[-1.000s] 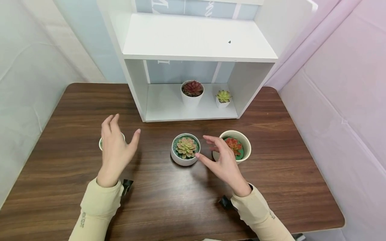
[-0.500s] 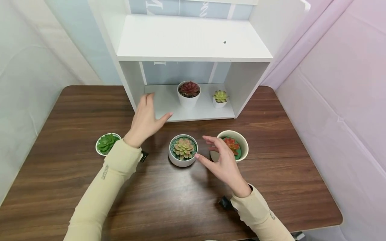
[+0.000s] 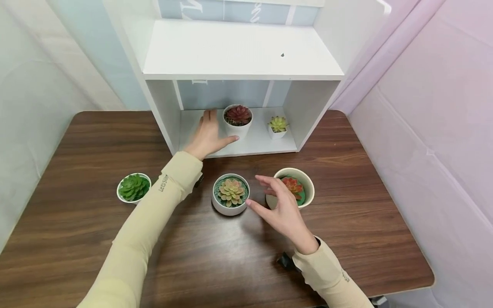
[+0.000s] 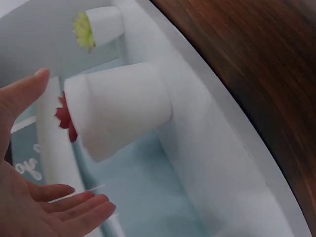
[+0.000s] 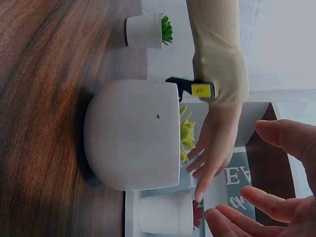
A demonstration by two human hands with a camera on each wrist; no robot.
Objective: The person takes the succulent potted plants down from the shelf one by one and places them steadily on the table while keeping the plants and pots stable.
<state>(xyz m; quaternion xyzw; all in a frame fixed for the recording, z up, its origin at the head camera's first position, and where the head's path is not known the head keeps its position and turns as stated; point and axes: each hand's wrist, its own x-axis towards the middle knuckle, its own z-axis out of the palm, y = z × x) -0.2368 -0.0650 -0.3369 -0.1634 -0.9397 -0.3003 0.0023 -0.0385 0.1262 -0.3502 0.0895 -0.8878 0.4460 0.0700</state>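
Head view, left hand (image 3: 208, 136) closer, beside maroon succulent (image 3: 238, 115)

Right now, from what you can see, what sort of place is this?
Probably an indoor corner set up for display, though I can't be sure: there's a brown table, a white shelf holding two potted plants, and what looks like pale cloth hung alongside.
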